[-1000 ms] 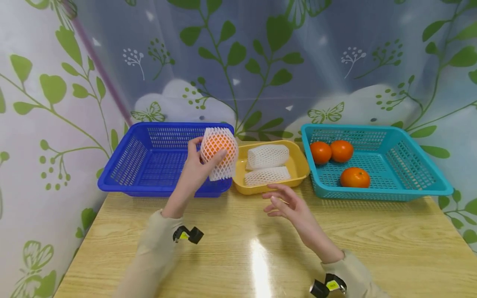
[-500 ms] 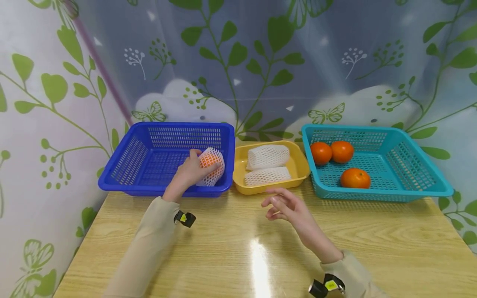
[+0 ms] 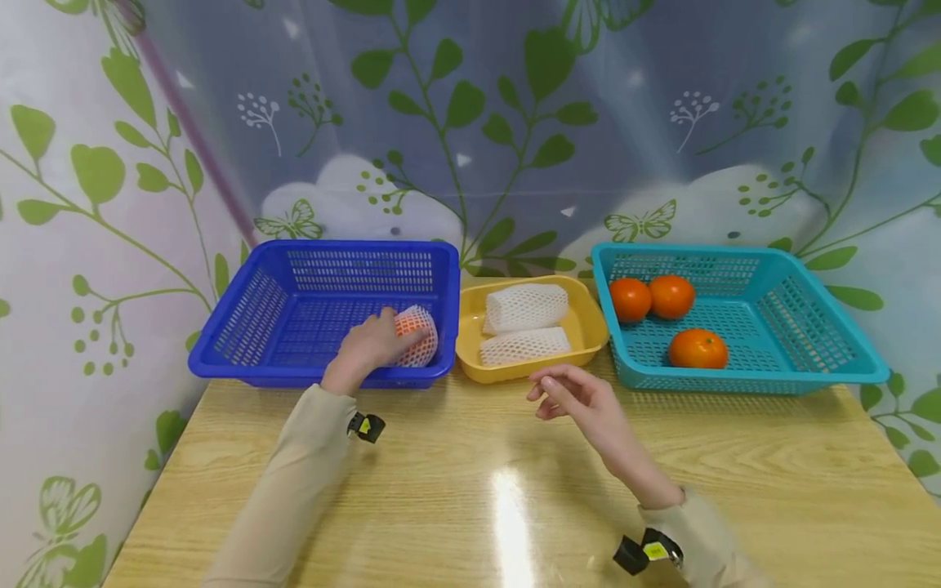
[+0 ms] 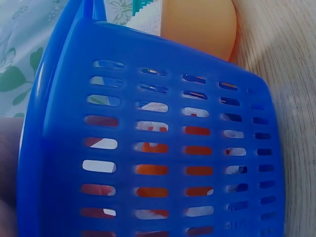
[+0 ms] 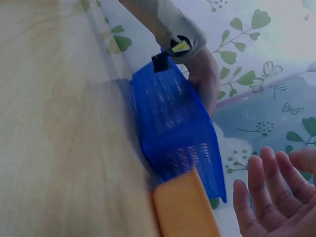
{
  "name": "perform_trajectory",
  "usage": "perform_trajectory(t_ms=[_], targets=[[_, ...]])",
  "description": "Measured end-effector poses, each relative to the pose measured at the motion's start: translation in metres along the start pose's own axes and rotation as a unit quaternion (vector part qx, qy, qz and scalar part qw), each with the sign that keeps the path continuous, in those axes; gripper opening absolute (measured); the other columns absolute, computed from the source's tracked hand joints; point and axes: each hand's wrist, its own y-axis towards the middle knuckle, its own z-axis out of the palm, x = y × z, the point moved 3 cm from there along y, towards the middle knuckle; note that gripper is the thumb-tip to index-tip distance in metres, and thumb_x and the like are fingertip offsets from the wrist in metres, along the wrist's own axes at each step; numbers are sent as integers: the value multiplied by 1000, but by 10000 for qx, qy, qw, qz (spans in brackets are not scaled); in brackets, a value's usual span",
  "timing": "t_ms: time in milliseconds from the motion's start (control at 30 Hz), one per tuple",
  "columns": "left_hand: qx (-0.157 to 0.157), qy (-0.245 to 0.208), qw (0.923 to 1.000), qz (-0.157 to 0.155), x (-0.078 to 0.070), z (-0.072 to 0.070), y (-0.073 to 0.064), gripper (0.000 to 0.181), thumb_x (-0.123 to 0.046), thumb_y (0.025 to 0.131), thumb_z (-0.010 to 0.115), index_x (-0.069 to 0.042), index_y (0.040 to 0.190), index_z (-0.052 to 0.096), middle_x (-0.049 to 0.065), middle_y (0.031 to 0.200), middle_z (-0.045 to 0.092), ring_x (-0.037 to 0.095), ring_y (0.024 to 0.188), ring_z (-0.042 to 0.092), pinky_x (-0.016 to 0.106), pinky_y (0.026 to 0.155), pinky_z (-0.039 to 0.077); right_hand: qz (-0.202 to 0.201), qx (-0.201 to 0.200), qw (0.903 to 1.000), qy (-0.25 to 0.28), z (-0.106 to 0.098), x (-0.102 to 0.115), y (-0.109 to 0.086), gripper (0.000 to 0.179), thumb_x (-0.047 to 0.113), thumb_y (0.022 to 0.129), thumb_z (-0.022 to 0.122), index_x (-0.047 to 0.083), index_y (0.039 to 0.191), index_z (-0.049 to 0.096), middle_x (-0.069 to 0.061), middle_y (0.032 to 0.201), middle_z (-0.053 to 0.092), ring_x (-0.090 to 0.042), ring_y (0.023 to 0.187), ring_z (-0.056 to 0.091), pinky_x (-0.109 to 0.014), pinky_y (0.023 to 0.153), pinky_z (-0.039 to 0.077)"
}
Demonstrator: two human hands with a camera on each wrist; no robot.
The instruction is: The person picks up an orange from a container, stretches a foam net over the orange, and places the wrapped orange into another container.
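Inside the blue basket [image 3: 323, 374], against its right end, lies an orange in a white foam net [image 3: 423, 349]. My left hand [image 3: 370, 339] reaches over the basket's front rim and holds it, thumb across the near side. In the left wrist view the slotted basket wall [image 4: 126, 49] hides most of the hand, and the netted fruit shows through the slots. My right hand [image 3: 584, 400] hovers in front of the yellow tray [image 3: 586, 327], fingers loosely bent, nothing in them. In the right wrist view its palm [image 5: 281, 202] and spread fingers show.
Two white foam nets, a rear one [image 3: 527, 306] and a front one [image 3: 525, 346], lie in the yellow tray between the baskets. On the right, a turquoise basket [image 3: 772, 379] holds three bare oranges [image 3: 697, 349]. A patterned curtain [image 3: 507, 188] hangs behind the wooden table [image 3: 441, 482].
My left hand has carried the netted orange from above the basket's right rim down and left into the blue basket, then slightly lower. The right hand has barely moved.
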Motion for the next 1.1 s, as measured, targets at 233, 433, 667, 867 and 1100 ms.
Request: perform_trajectory(t_ms=[233, 433, 667, 867, 1100], targets=[[21, 164, 9998, 64, -1, -2, -1, 88, -62, 102, 42, 6, 155, 28, 32, 149, 44, 51, 132, 47, 63, 107, 41, -426, -559, 9966, -419, -35, 18, 5, 27, 15, 106, 54, -8, 117, 63, -9, 99, 72, -22, 80, 69, -31, 75, 61], [-13, -58, 10000, 73, 1, -3, -1, 85, -61, 102, 41, -1, 159, 24, 29, 154, 39, 50, 137, 41, 65, 108, 39, -658, -1083, 9869, -1000, -72, 39, 6, 23, 18, 106, 56, 1, 118, 66, -5, 102, 72, -18, 83, 69, -26, 75, 59], [-609, -327, 9973, 231, -1, -13, -7, 73, -54, 104, 46, -3, 155, 35, 28, 151, 44, 49, 133, 46, 64, 104, 42, -617, -1884, 9380, -2843, -124, 47, 4, 25, 24, 102, 63, 8, 120, 69, 10, 107, 70, 1, 84, 65, -13, 70, 52], [-1199, -744, 9875, 698, -7, -18, -13, 62, -45, 104, 53, -5, 151, 44, 21, 147, 51, 43, 128, 53, 60, 101, 46, -293, -2074, 8749, -4367, -165, 32, 7, 26, 25, 101, 64, 7, 120, 69, -19, 119, 68, -21, 92, 65, -18, 69, 51], [-2011, -1263, 9622, 1336, -21, -18, -23, 45, -33, 103, 60, -5, 139, 58, 15, 135, 63, 34, 122, 60, 53, 101, 48, 429, -1278, 8365, -5311, -189, 8, 17, 38, 20, 95, 72, 1, 127, 63, -37, 126, 53, -43, 78, 59, -48, 55, 45]])
